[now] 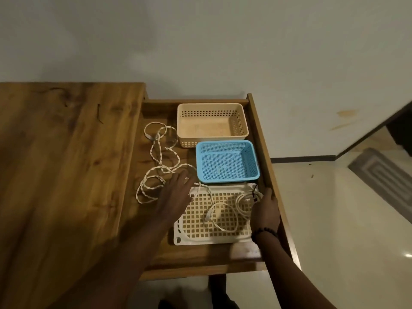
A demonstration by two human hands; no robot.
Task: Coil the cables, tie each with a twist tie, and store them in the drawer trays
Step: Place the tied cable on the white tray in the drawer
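Note:
An open wooden drawer (258, 130) holds three trays: a beige basket (244, 121) at the back, a blue basket (253, 159) in the middle and a flat white grid tray (194, 233) at the front. A long white braided cable (159, 152) lies loose and tangled on the drawer floor to the left of the trays. My left hand (175, 197) rests over its near loops, fingers spread. A coiled white cable (242, 201) lies in the grid tray. My right hand (265, 212) is at that tray's right edge, touching the coil; its grip is hidden.
The wooden desk top (66, 152) stretches to the left of the drawer. A pale wall stands behind. To the right lie a light tiled floor (334, 219) and a grey mat (383, 172) near a doorway.

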